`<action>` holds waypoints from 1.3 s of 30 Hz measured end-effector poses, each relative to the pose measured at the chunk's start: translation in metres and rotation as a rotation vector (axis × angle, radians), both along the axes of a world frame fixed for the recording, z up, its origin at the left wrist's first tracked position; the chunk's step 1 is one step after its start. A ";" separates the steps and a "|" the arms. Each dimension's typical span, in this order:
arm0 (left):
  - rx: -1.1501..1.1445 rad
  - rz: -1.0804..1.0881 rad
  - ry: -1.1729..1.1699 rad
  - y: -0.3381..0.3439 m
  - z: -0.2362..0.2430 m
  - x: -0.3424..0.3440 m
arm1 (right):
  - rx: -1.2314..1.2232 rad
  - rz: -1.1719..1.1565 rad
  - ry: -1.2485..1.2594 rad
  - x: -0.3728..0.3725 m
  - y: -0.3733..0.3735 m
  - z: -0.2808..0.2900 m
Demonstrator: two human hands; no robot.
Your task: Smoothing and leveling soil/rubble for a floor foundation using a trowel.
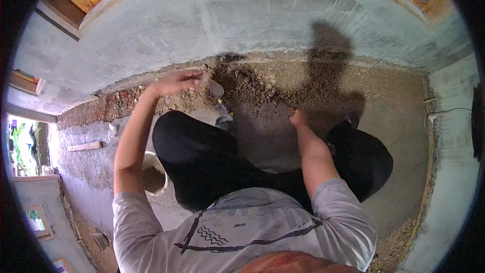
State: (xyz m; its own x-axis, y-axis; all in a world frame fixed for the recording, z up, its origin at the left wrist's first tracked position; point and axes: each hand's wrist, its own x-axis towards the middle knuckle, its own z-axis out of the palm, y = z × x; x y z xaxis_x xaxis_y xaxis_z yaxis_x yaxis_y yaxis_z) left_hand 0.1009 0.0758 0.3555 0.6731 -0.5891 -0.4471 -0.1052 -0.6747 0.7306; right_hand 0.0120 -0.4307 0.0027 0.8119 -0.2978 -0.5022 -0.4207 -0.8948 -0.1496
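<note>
My left hand (177, 83) reaches over the strip of rubble by the wall, fingers stretched out and somewhat apart, with nothing visibly held. Close to its fingertips is a smooth, grey, rounded flat piece (216, 88); I cannot tell whether it is a stone or a tool part. My right hand (299, 118) is closed low over the floor, at the near edge of a heap of loose brown soil and small stones (257, 87). A small yellow-brown end shows at its fingers, but what it belongs to is too small to tell.
My bent legs in black trousers (197, 156) flank the work spot. A round bucket (164, 186) stands beside my left leg. A short wooden piece (85, 146) lies farther left. The bare plastered wall (242, 20) runs along the far side; another wall (454, 136) rises at right.
</note>
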 end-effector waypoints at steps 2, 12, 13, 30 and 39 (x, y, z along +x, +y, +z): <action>0.032 0.156 0.118 0.011 -0.056 -0.002 | -0.020 0.003 -0.018 -0.005 0.012 0.009; -0.149 0.150 0.250 -0.094 -0.317 -0.049 | -0.040 0.134 -0.152 0.013 0.010 -0.021; -0.212 0.141 0.029 -0.097 -0.329 -0.054 | -0.046 0.158 -0.135 0.016 0.016 -0.019; -0.181 0.210 -0.271 -0.095 -0.371 -0.080 | 0.015 0.187 0.110 0.027 0.024 0.004; -0.210 0.236 -0.283 -0.090 -0.369 -0.093 | 0.137 0.109 -0.053 0.055 0.057 0.013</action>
